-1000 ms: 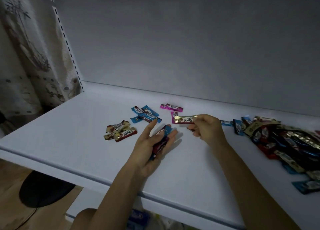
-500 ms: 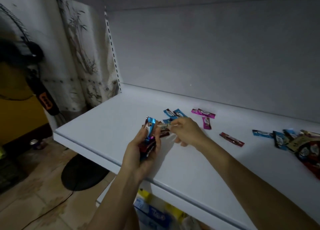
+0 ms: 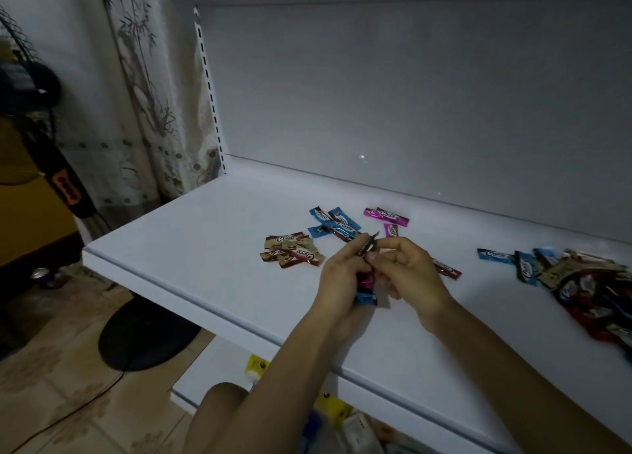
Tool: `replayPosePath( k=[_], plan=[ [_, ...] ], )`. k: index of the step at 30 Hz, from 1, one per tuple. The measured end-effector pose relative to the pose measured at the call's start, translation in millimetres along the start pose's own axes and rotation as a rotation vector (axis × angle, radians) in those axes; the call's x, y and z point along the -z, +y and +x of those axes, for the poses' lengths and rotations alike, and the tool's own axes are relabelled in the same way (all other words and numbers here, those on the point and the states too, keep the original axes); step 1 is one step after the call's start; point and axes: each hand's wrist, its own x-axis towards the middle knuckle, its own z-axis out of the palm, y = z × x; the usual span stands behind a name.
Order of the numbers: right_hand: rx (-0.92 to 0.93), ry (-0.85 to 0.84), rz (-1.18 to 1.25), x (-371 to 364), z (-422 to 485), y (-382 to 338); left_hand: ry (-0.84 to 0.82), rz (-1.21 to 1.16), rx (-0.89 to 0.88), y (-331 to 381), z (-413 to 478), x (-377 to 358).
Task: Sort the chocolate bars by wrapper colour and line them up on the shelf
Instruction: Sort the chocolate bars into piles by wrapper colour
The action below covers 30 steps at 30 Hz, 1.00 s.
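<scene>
Three colour groups (image 3: 333, 226) and a mixed heap (image 3: 588, 282) lie on the white shelf (image 3: 205, 235) beside a patterned curtain (image 3: 147, 111), while above it my left hand (image 3: 338, 279) grips a stack of bars (image 3: 365, 284) that my right hand (image 3: 407, 276) pinches.

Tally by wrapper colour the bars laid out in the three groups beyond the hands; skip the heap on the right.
Beige-brown bars: about 4, as they overlap
Blue bars: 4
Pink bars: 3
Total: about 11
Left out: the held bars, the heap, a loose red bar and a loose blue bar.
</scene>
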Motion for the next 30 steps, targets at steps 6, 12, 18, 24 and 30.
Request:
replayPosePath(
  k=[6,12,18,24,30],
  plan=[
    [0.007,0.095,0.008,17.2,1.0,10.0,-0.065,0.106,0.085,-8.1,14.2,-5.7],
    [0.138,0.169,0.032,27.4,1.2,20.2,-0.037,0.084,0.162,-8.2,28.8,5.4],
    [0.049,0.29,0.097,37.8,-1.2,18.4,0.037,-0.01,0.169,-10.1,34.6,11.7],
    [-0.139,0.321,0.212,31.5,15.3,1.8,0.078,-0.17,0.149,-9.5,33.3,14.4],
    [-0.164,0.04,0.127,15.8,48.8,-36.5,0.002,-0.319,0.139,-9.0,32.2,16.7]
  ],
)
